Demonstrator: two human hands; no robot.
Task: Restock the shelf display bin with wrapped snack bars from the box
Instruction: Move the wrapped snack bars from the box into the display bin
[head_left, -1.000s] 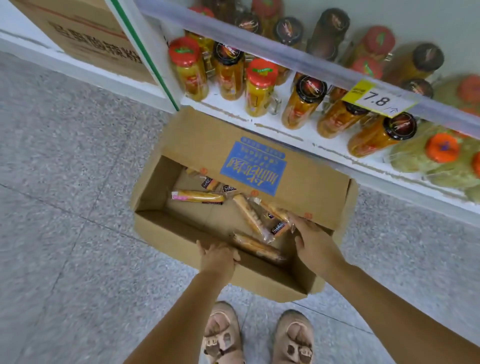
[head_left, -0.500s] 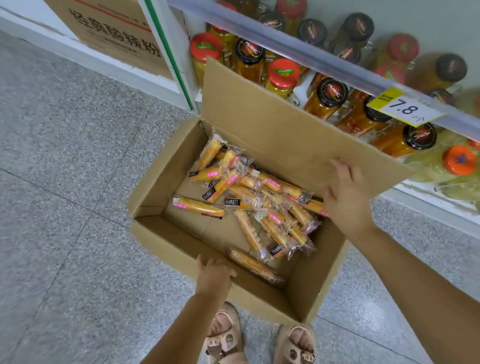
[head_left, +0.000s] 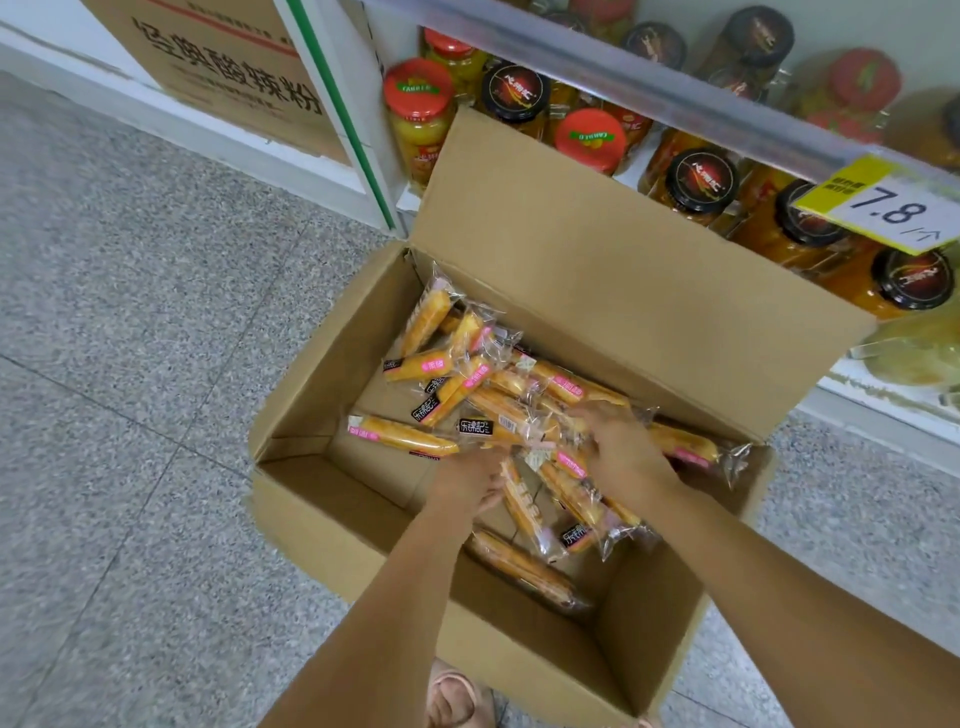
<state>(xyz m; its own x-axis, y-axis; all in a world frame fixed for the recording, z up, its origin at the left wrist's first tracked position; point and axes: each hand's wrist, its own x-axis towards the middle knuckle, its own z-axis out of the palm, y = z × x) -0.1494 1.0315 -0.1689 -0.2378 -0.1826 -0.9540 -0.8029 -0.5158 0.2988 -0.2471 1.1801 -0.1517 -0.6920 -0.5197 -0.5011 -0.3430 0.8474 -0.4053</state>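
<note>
Both hands have dropped into the box (head_left: 322, 525), left hand (head_left: 470, 480) off its six o'clock rim, right hand (head_left: 623, 452) off the twelve o'clock flap (head_left: 597, 270), onto the snack bars (head_left: 467, 379) heaped toward two o'clock, starting the pick-up, though whether the blurred fingers clasp any I cannot tell.

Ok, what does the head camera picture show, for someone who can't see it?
The left hand and right hand reach among wrapped snack bars in an open cardboard box on the floor. Behind it, a shelf holds jars.

Head camera looks steeply down, close over the open box (head_left: 332, 525) by the shelf (head_left: 675, 98)
</note>
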